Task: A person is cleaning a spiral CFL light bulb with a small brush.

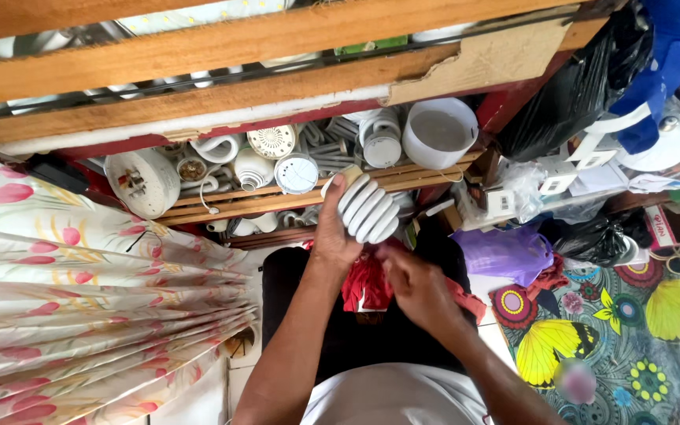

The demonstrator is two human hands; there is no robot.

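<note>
The left hand (pixel 332 236) wraps its fingers around a white spiral fluorescent bulb (pixel 368 208), holding it up over the lap so its base is exposed. The right hand (pixel 415 287) pinches at that base (fingertips together, beside a red cloth (pixel 367 287)).

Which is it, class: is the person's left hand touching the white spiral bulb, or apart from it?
Touching. The head view shows the left hand wrapped around the spiral bulb, thumb pressed against its coils.

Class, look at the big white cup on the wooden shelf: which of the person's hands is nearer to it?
Left. The left hand, holding the spiral bulb, is just below the white cup; the right hand sits lower, over the red cloth.
</note>
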